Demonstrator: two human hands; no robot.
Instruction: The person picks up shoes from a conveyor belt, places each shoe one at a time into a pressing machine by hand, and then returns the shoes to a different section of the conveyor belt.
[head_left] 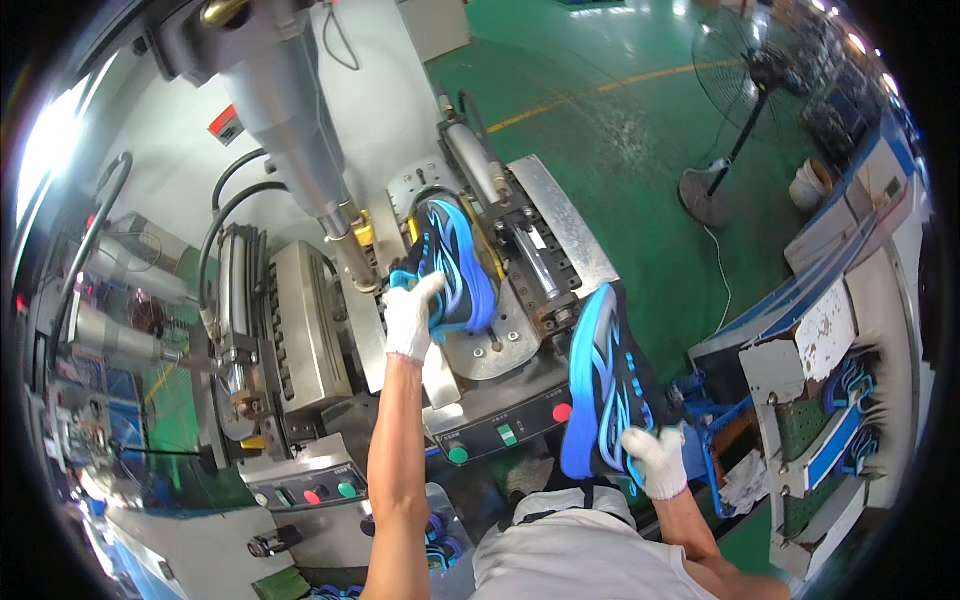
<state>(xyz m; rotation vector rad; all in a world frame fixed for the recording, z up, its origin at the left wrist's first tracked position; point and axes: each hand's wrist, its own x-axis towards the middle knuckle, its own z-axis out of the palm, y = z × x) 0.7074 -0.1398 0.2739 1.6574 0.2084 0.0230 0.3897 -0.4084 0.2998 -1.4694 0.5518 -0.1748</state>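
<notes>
Head view: left hand [408, 318] pinches near end of blue-black shoe [462, 265] on press plate [513, 345]; long axis up-frame. Right hand [660, 462] pinches second shoe [603, 385], likewise upright in frame. Toe ends unclear. Red-white label [226, 125]: print illegible.

One head-worn fisheye view (straight edges bow near its rim) looks down past the shirt [580, 562] onto the nearby machine [285, 120].

The first shoe [460, 265] sits on the machine [565, 215]; from it, the second shoe [597, 395] is at four o'clock, the fan [740, 140] at two.
</notes>
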